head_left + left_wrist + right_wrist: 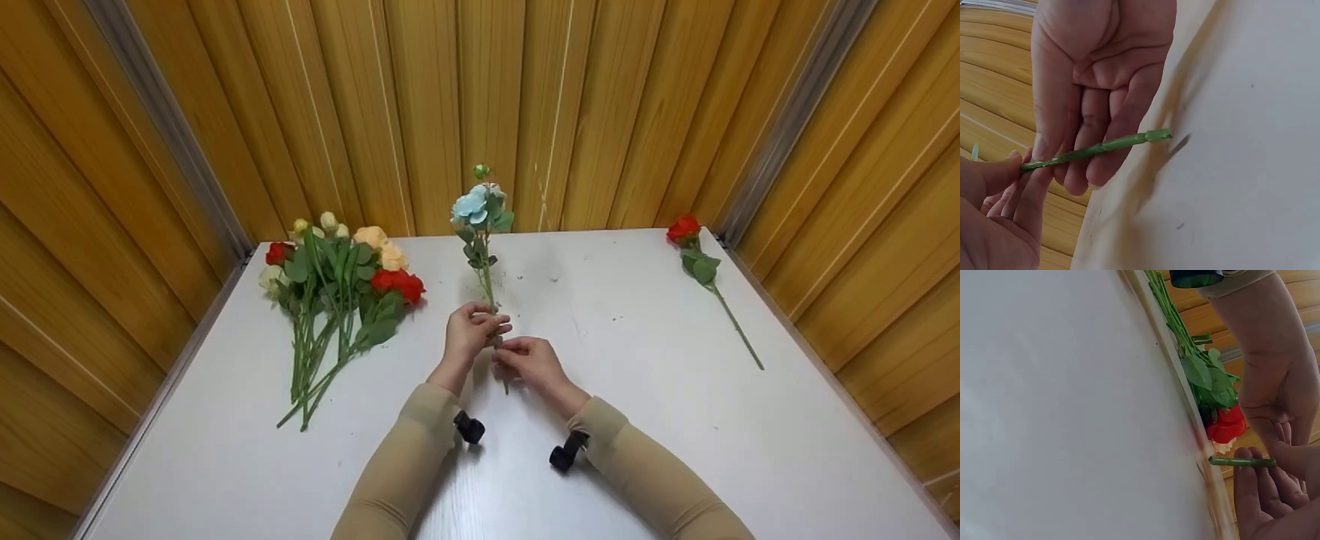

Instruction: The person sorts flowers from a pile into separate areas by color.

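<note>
A blue flower (471, 206) with green leaves and a green bud at its top stands upright over the middle of the table. My left hand (469, 334) pinches its stem partway down, thumb against fingers. Just below, my right hand (534, 365) holds the stem near its lower end between thumb and fingers. The cut end of the green stem (1123, 142) sticks out past the right hand's fingers in the left wrist view. In the right wrist view, the same stem end (1241, 462) lies across the right fingers, with the left hand (1280, 382) above.
On the left of the white table (630, 465) lies a bunch of flowers (330, 277), red, peach and cream, their stems toward me. A single red rose (684, 230) with a long stem lies at the far right. Wood-patterned walls (420, 112) close off the back and sides.
</note>
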`<state>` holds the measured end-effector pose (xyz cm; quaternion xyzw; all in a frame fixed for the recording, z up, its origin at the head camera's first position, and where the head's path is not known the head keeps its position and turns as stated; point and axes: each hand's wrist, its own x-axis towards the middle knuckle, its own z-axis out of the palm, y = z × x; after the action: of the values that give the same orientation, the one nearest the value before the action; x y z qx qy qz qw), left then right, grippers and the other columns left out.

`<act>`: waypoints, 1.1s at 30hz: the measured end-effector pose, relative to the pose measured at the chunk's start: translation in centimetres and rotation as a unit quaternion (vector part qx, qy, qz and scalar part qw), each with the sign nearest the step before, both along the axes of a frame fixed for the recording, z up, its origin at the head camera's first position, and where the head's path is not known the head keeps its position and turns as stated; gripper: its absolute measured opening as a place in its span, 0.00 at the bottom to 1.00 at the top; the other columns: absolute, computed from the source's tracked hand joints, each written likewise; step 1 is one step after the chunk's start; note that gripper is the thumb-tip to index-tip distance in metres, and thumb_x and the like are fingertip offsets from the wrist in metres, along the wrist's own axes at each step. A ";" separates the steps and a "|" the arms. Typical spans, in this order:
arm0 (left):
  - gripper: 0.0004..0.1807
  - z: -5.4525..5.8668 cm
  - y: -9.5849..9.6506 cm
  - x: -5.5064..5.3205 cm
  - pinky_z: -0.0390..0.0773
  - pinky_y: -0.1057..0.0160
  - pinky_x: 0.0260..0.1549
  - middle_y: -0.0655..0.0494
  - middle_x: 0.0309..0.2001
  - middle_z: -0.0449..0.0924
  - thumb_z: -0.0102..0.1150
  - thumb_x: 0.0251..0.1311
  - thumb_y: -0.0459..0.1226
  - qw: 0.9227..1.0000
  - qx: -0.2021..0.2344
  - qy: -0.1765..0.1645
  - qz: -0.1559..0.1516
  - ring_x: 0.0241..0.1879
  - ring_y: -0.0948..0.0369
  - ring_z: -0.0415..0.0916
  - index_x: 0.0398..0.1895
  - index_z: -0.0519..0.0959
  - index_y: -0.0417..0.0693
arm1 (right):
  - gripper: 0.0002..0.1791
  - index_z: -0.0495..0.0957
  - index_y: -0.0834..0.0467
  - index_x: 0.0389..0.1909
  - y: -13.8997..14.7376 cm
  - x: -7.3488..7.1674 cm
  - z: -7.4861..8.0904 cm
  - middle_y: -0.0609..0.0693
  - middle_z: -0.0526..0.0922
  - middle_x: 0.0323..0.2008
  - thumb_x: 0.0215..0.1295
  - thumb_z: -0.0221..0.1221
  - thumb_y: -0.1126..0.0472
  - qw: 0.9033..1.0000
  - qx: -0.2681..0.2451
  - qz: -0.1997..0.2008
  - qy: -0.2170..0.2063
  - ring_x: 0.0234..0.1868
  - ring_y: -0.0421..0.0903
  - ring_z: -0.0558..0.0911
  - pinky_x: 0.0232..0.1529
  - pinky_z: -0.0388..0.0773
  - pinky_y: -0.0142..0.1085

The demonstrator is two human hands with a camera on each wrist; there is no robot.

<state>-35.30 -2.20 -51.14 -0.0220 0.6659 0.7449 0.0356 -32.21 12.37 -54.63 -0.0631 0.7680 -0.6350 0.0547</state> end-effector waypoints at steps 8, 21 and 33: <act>0.10 -0.1 0.1 0.0 0.89 0.59 0.39 0.34 0.44 0.88 0.60 0.67 0.24 1.000 -0.001 0.002 -0.009 0.40 0.50 0.91 0.49 0.76 0.30 | 0.07 0.84 0.71 0.39 -0.1 0.1 0.3 0.53 0.90 0.31 0.65 0.67 0.69 1.000 0.018 -0.017 0.014 0.25 0.37 0.83 0.27 0.79 0.28; 0.19 -0.2 -6.3 0.0 0.87 0.55 0.47 0.44 0.48 0.87 0.66 0.68 0.35 0.985 -0.171 -0.028 0.006 0.48 0.49 0.87 0.59 0.79 0.37 | 0.08 0.83 0.69 0.44 5.3 -1.4 1.5 0.56 0.89 0.35 0.68 0.64 0.69 0.998 0.049 -0.039 -0.019 0.29 0.38 0.86 0.31 0.82 0.29; 0.20 -0.4 -16.6 1.1 0.81 0.52 0.43 0.37 0.48 0.81 0.66 0.66 0.34 0.915 -0.393 0.025 0.091 0.46 0.46 0.80 0.57 0.78 0.32 | 0.12 0.81 0.73 0.48 13.3 -3.0 2.4 0.53 0.88 0.35 0.70 0.63 0.68 0.991 0.111 -0.076 -0.011 0.29 0.36 0.85 0.34 0.83 0.28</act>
<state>-34.16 -18.80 -51.50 -0.0761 0.9007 0.4235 -0.0609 -35.24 25.71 -52.24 0.0086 0.8358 -0.5486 0.0211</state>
